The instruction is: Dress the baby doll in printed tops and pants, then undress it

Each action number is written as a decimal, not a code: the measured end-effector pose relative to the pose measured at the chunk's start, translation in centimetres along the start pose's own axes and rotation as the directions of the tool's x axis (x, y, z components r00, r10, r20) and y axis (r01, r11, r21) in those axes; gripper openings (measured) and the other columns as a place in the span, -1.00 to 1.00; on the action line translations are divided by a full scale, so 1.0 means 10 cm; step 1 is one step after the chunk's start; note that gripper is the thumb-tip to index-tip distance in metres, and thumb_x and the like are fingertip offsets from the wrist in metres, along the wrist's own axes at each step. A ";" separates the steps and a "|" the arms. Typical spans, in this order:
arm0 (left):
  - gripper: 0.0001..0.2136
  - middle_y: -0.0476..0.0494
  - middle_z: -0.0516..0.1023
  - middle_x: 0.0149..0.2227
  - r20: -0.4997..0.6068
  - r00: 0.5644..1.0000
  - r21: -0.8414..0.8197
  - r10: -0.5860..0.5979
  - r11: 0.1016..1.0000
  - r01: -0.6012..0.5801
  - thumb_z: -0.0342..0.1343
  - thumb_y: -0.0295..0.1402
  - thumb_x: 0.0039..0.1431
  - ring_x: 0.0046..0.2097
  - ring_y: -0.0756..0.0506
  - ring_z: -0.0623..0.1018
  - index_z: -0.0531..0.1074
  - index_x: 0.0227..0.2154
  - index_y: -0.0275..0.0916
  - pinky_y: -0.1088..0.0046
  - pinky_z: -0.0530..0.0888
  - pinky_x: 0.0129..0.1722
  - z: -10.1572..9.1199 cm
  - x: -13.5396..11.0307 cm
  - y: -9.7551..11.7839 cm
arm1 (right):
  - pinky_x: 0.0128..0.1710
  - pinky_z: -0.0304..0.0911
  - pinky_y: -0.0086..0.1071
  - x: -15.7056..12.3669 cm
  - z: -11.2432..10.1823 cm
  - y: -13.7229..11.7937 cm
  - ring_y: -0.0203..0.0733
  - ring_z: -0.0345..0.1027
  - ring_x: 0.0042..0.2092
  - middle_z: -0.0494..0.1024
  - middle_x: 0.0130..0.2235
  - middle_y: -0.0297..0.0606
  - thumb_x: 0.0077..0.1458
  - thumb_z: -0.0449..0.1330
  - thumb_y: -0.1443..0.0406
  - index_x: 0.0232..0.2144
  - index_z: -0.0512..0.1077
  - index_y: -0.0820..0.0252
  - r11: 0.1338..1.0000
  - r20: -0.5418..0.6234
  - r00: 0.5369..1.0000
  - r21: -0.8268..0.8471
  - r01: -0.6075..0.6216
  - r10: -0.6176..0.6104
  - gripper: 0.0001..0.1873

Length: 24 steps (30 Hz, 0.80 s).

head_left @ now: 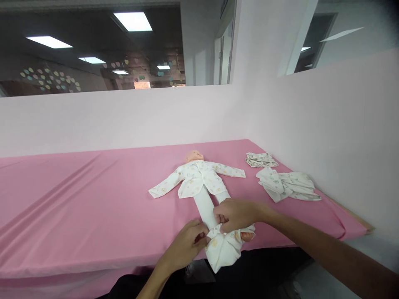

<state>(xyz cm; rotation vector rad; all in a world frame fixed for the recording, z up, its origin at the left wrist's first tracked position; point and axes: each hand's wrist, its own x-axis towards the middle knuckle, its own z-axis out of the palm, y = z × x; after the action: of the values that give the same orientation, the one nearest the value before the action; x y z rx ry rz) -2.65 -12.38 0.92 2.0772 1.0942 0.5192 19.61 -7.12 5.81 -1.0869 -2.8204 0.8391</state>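
A baby doll (pixel 195 155) lies on its back, its head toward the wall. It wears a white printed baby jacket (pixel 190 174) with the sleeves spread out, and its white legs (pixel 203 207) point toward me. White printed baby pants (pixel 224 251) are bunched around the lower legs and hang over the table's front edge. My left hand (pixel 188 241) pinches the waistband on the left side. My right hand (pixel 238 214) is closed on the waistband's upper right part. A bare doll foot (pixel 247 236) shows at the right of the cloth; the other foot is hidden.
A pink sheet (pixel 93 207) covers the table, which meets walls at the back and right. A folded printed cloth (pixel 261 160) and a larger printed garment (pixel 288 185) lie to the right of the doll. Windows (pixel 93 45) are set above the table.
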 end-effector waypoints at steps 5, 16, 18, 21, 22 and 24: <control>-0.78 -0.03 0.32 -0.33 -0.187 0.982 -0.059 -0.030 0.998 0.019 -0.15 -0.22 0.32 -0.28 -0.04 0.33 0.27 -0.38 -0.21 0.43 0.29 -0.26 -0.01 0.08 -0.01 | -0.43 0.08 -0.41 -0.08 -0.07 0.04 -0.27 0.24 -0.38 0.43 -0.40 -0.37 -0.04 0.21 0.21 -0.42 0.38 0.15 0.988 0.016 0.999 0.145 -0.046 0.044 -0.86; -0.73 0.01 0.33 -0.41 -0.326 0.935 -0.133 -0.140 0.986 0.101 -0.20 -0.15 0.34 -0.36 -0.05 0.34 0.20 -0.40 -0.19 0.43 0.26 -0.34 0.13 0.21 -0.11 | -0.53 -0.03 -0.46 -0.08 -0.11 0.32 -0.36 0.07 -0.50 0.28 -0.51 -0.44 0.15 0.09 0.10 -0.35 0.35 0.14 0.929 -0.139 0.976 0.354 -0.108 0.167 -0.76; -0.73 0.01 0.33 -0.44 -0.348 0.921 -0.125 -0.173 0.983 0.137 -0.20 -0.15 0.34 -0.39 -0.05 0.34 0.20 -0.41 -0.18 0.43 0.23 -0.37 0.17 0.22 -0.11 | -0.52 0.00 -0.46 -0.01 -0.09 0.40 -0.35 0.12 -0.49 0.31 -0.51 -0.43 0.11 0.13 0.06 -0.36 0.36 0.15 0.915 -0.211 0.954 0.386 -0.121 0.215 -0.72; -0.74 0.00 0.40 -0.43 -0.384 0.902 -0.142 -0.198 0.978 0.154 -0.15 -0.16 0.32 -0.38 -0.07 0.38 0.24 -0.42 -0.18 0.42 0.25 -0.37 0.16 0.25 -0.14 | -0.46 0.06 -0.43 0.08 -0.07 0.46 -0.33 0.19 -0.46 0.35 -0.49 -0.40 0.06 0.17 0.05 -0.38 0.38 0.18 0.900 -0.298 0.923 0.425 -0.100 0.243 -0.69; -0.74 -0.01 0.42 -0.42 -0.403 0.890 -0.163 -0.211 0.974 0.157 -0.13 -0.16 0.31 -0.36 -0.07 0.40 0.27 -0.42 -0.19 0.42 0.27 -0.35 0.13 0.26 -0.18 | -0.46 0.06 -0.42 0.09 -0.06 0.46 -0.32 0.18 -0.46 0.34 -0.49 -0.40 0.06 0.17 0.04 -0.38 0.39 0.19 0.898 -0.314 0.917 0.430 -0.094 0.247 -0.69; -0.75 -0.05 0.47 -0.38 -0.457 0.845 -0.259 -0.278 0.950 0.173 -0.05 -0.17 0.27 -0.30 -0.10 0.44 0.34 -0.43 -0.20 0.40 0.32 -0.29 0.00 0.31 -0.27 | -0.47 0.05 -0.42 0.09 -0.04 0.47 -0.32 0.17 -0.46 0.33 -0.50 -0.40 0.06 0.17 0.04 -0.39 0.42 0.19 0.901 -0.329 0.910 0.424 -0.095 0.251 -0.68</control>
<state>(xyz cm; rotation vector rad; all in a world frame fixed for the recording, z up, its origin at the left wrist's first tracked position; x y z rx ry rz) -2.36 -8.78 -1.07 1.6382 1.4811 1.0322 21.93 -3.47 3.73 -1.2813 -2.1375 1.0295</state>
